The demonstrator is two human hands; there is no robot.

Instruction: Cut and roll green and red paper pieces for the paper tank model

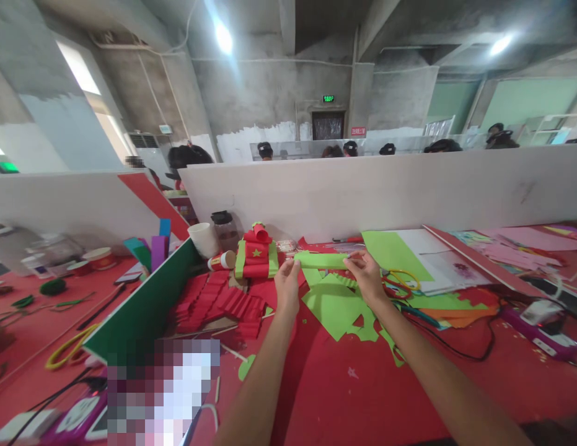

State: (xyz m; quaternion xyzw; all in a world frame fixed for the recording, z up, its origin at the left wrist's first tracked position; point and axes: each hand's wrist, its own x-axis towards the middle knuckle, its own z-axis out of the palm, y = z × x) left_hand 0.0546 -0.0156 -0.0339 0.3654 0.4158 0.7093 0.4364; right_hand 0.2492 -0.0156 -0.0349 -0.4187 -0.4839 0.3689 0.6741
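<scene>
A light green strip of paper (320,261) is stretched level between my two hands above the table. My left hand (287,284) pinches its left end, and my right hand (366,275) pinches the right end. Below them lie light green paper sheets and cut scraps (332,306). Just left of my left hand stands a red and green paper model (256,263) with a star on its front. Folded red paper pieces (211,303) are heaped nearer to me on the left.
A green board (144,303) stands on edge at left, near a white cup (202,240) and a dark-lidded jar (224,230). Yellow-handled scissors (406,279) lie right of my right hand. A white partition (316,198) closes the back; people's heads show beyond.
</scene>
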